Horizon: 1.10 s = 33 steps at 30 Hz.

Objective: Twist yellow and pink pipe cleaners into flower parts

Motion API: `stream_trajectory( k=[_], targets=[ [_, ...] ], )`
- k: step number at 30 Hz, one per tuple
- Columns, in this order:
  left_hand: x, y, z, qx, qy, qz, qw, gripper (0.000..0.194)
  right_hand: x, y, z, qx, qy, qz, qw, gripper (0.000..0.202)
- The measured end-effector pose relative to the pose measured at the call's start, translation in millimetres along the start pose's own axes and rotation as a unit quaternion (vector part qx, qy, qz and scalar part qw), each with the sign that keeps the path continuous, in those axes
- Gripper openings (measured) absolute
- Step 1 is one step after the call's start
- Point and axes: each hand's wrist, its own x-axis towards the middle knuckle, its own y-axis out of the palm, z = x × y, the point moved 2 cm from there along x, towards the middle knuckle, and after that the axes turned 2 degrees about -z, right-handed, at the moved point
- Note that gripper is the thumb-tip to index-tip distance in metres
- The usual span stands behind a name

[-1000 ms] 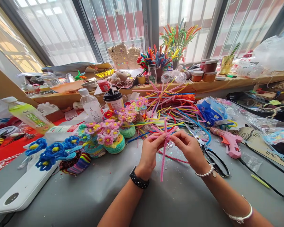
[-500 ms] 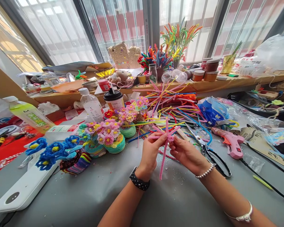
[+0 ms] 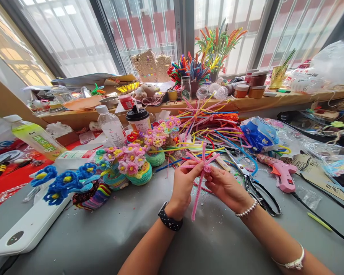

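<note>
Pink pipe cleaners point(image 3: 198, 193), crossed into a star with several arms, are held up above the grey table. My left hand point(image 3: 185, 181) pinches them near the centre from the left, thumb and forefinger closed. On the other side my right hand point(image 3: 225, 187) has its fingertips closed on a small curled pink part beside the centre. One long arm of the star hangs down between my hands. My fingers partly hide the middle. Black-handled scissors point(image 3: 253, 183) lie open to the right of my right hand.
A pink glue gun point(image 3: 283, 173) with a black cord lies at the right. Fuzzy flower pots, one with pink flowers point(image 3: 132, 158) and one with blue flowers point(image 3: 65, 183), stand left. Loose pipe cleaners point(image 3: 209, 126) are heaped behind, near a blue packet point(image 3: 259, 131).
My fingers have shifted slightly around the star's centre, and its hanging arm has tilted a little to the left. The view has moved slightly. Both hands keep their hold.
</note>
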Motion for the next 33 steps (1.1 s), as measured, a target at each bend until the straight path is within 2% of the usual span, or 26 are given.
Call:
stream_trajectory(
  k=[9, 22, 28, 33],
  targets=[
    [0.2, 0.6, 1.8, -0.027, -0.026, -0.024, 0.999, 0.017, 3.3, 1.0, -1.4, -0.02, -0.064, 0.02, 0.998, 0.015],
    [-1.4, 3.4, 3.5, -0.033, -0.012, -0.032, 0.999, 0.016, 3.8, -1.2, 2.8, -0.062, -0.094, 0.037, 0.993, 0.015],
    [0.3, 2.7, -4.7, -0.013, -0.068, 0.074, 0.995, 0.018, 1.9, -5.0, 21.1, -0.125, -0.077, 0.065, 0.987, 0.018],
    [3.9, 0.2, -6.5, 0.046, -0.068, 0.097, 0.992, 0.02, 2.8, -8.2, 20.5, -0.158, -0.047, 0.061, 0.984, 0.02]
  ],
)
